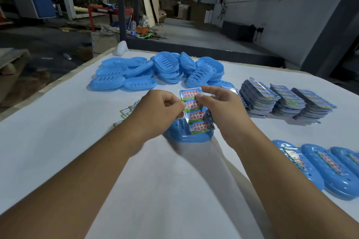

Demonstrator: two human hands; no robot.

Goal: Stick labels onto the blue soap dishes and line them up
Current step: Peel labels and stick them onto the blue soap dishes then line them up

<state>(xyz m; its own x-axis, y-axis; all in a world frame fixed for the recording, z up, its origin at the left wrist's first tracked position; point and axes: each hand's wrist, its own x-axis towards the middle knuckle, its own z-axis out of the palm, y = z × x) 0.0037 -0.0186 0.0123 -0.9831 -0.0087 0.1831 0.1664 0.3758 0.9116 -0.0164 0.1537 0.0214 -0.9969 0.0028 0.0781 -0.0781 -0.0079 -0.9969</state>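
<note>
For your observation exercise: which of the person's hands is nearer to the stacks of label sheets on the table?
Right. The right hand holds the label strip just beside the stacks of label sheets; the left hand pinches the strip from the far side, farther away.

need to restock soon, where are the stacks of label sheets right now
In the head view the stacks of label sheets sit on the white table, to the right of the right hand, beyond the labelled soap dishes.

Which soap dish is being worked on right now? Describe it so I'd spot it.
Start at the white table, then the two hands at its middle. Below the label strip they hold lies one blue dish, alone and without a label, unlike the far pile and the labelled row.
</note>
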